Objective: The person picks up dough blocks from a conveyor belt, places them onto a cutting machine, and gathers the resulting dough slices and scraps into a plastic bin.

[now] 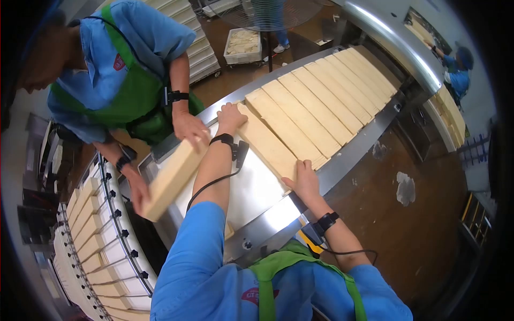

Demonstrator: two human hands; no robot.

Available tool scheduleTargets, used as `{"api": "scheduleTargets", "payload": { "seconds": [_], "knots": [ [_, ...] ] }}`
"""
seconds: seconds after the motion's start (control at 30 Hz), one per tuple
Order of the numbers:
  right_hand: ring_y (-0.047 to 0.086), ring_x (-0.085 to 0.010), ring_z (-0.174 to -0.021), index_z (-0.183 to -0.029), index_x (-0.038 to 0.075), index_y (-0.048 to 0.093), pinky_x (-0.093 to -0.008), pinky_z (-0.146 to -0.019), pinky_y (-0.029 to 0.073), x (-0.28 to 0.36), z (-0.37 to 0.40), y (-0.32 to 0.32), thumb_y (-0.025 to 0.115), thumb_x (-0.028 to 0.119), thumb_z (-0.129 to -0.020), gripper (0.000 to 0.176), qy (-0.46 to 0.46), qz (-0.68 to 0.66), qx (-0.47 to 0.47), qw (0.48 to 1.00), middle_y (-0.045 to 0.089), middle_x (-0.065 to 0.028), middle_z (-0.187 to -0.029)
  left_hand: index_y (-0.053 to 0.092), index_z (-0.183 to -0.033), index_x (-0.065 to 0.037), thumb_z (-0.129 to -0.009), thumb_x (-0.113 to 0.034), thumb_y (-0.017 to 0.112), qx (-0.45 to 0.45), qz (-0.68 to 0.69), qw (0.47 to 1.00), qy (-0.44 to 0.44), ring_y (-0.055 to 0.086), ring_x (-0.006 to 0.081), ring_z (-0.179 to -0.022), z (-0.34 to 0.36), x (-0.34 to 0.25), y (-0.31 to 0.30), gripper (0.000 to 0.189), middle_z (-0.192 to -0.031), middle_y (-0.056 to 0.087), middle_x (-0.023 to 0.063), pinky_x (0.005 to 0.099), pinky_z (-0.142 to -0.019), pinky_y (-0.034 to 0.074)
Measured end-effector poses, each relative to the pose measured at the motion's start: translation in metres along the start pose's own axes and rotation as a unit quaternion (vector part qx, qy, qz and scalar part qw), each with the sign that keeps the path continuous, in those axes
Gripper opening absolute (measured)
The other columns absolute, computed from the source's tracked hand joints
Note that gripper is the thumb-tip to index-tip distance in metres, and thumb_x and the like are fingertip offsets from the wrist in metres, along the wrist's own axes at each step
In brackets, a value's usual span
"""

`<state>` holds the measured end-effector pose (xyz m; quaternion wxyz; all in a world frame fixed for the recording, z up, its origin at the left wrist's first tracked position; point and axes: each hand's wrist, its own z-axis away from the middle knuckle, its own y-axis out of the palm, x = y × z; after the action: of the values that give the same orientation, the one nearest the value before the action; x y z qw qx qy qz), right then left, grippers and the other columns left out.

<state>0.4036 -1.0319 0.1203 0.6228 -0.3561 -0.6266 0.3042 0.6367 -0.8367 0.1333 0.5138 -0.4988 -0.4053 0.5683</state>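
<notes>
A long cream-coloured block (266, 142), which looks like stacked dough sheets, lies across the metal conveyor table (342, 174). My left hand (231, 117) is closed around its far end. At the near end, my right hand (305, 184) grips the corner, thumb on the near side and fingers over the top. Right beside this block, a row of similar blocks (316, 101) runs up to the machine. To the left, a co-worker's two hands hold another long block (174, 182), tilted and partly hidden by my left forearm.
The co-worker (128, 69) in a green apron stands across the table on the left. A curved rack (101, 257) with several blocks is at lower left. Behind stand a fan (267, 13) and a white crate (243, 56) of pale scraps. A rounded metal machine (396, 48) covers the conveyor's far end.
</notes>
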Motion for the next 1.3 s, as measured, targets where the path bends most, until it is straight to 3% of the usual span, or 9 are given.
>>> {"api": "scheduleTargets", "payload": {
  "seconds": [0.13, 0.33, 0.5, 0.6, 0.73, 0.9, 0.97, 1.07, 1.3],
  "knots": [
    [0.055, -0.0352, -0.081, -0.097, -0.002, 0.047, -0.0402, -0.069, 0.047, 0.002, -0.006, -0.002, 0.073, 0.029, -0.06, 0.055, -0.068, -0.002, 0.065, 0.996, 0.046, -0.0186, -0.097, 0.057, -0.103, -0.001, -0.061, -0.031, 0.064, 0.05, -0.012, 0.993, -0.109, 0.043, 0.0262, -0.108, 0.048, 0.049, -0.018, 0.052, -0.111, 0.049, 0.0129, 0.0386, -0.089, 0.036],
    [0.049, -0.0377, -0.099, -0.122, 0.001, 0.035, -0.0398, -0.084, 0.044, 0.022, -0.029, 0.014, 0.075, 0.029, -0.053, 0.085, -0.15, 0.016, 0.232, 0.961, 0.041, -0.0215, -0.113, 0.054, -0.094, 0.001, -0.056, -0.037, 0.073, -0.119, 0.107, 0.979, -0.123, 0.049, 0.0286, -0.098, 0.202, 0.176, 0.021, 0.057, -0.098, 0.054, 0.0154, 0.0404, -0.083, 0.04],
    [0.048, -0.0383, -0.1, -0.123, 0.005, 0.035, -0.041, -0.085, 0.044, 0.087, -0.025, 0.044, 0.075, 0.016, -0.049, 0.085, -0.224, -0.003, 0.205, 0.953, 0.039, -0.0203, -0.116, 0.042, -0.092, -0.002, -0.067, -0.018, 0.074, -0.318, 0.56, 0.741, -0.189, 0.052, 0.0148, -0.08, 0.294, 0.205, 0.063, 0.044, -0.087, 0.054, 0.0087, 0.027, -0.07, 0.043],
    [0.047, -0.0367, -0.099, -0.121, 0.007, 0.039, -0.04, -0.087, 0.042, 0.153, 0.011, 0.057, 0.075, 0.013, -0.051, 0.079, -0.321, -0.024, 0.148, 0.935, 0.039, -0.0183, -0.116, 0.044, -0.092, -0.003, -0.073, -0.011, 0.069, -0.458, 0.568, 0.649, -0.215, 0.052, 0.0117, -0.073, 0.36, 0.245, 0.045, 0.033, -0.086, 0.054, 0.0061, 0.0236, -0.066, 0.043],
    [0.047, -0.0348, -0.101, -0.121, 0.007, 0.041, -0.0392, -0.087, 0.041, 0.247, 0.081, 0.066, 0.077, 0.017, -0.053, 0.078, -0.419, -0.148, 0.269, 0.854, 0.041, -0.0171, -0.114, 0.049, -0.092, -0.002, -0.08, -0.023, 0.063, -0.543, 0.268, 0.699, -0.381, 0.051, 0.0149, -0.078, 0.5, 0.31, -0.009, 0.028, -0.084, 0.055, 0.0085, 0.0271, -0.071, 0.042],
    [0.055, -0.0237, -0.085, -0.104, 0.0, 0.056, -0.031, -0.075, 0.044, 0.322, 0.193, 0.111, 0.068, 0.018, -0.07, 0.04, -0.366, -0.287, 0.443, 0.766, 0.054, -0.0129, -0.097, 0.062, -0.081, -0.002, -0.089, -0.022, 0.05, -0.592, 0.42, 0.579, -0.372, 0.045, 0.0042, -0.064, 0.664, 0.421, -0.001, 0.025, -0.068, 0.055, -0.0019, 0.0202, -0.057, 0.038],
    [0.056, -0.0246, -0.075, -0.102, 0.001, 0.057, -0.0287, -0.07, 0.045, 0.345, 0.241, 0.125, 0.063, 0.016, -0.074, 0.033, -0.376, -0.333, 0.446, 0.741, 0.055, -0.012, -0.09, 0.061, -0.08, 0.001, -0.086, -0.024, 0.053, -0.572, 0.42, 0.59, -0.386, 0.049, 0.0104, -0.061, 0.708, 0.464, 0.022, 0.027, -0.067, 0.058, 0.0027, 0.025, -0.058, 0.04],
    [0.056, -0.0289, -0.082, -0.105, 0.002, 0.054, -0.0322, -0.073, 0.045, 0.378, 0.288, 0.133, 0.056, 0.012, -0.076, 0.031, -0.391, -0.314, 0.472, 0.725, 0.054, -0.015, -0.092, 0.059, -0.086, 0.005, -0.083, -0.023, 0.056, -0.343, 0.236, 0.758, -0.502, 0.057, 0.0241, -0.07, 0.752, 0.5, 0.037, 0.029, -0.076, 0.062, 0.0131, 0.0342, -0.066, 0.043],
    [0.056, -0.0272, -0.084, -0.119, 0.003, 0.044, -0.0329, -0.074, 0.044, 0.415, 0.36, 0.24, 0.049, 0.007, -0.075, 0.045, -0.47, -0.364, 0.385, 0.706, 0.055, -0.015, -0.104, 0.045, -0.119, 0.0, -0.079, -0.018, 0.058, -0.421, -0.023, 0.83, -0.365, 0.039, 0.0423, -0.113, 0.715, 0.504, 0.031, 0.046, -0.125, 0.039, 0.0277, 0.0427, -0.094, 0.034]
  ]
}}
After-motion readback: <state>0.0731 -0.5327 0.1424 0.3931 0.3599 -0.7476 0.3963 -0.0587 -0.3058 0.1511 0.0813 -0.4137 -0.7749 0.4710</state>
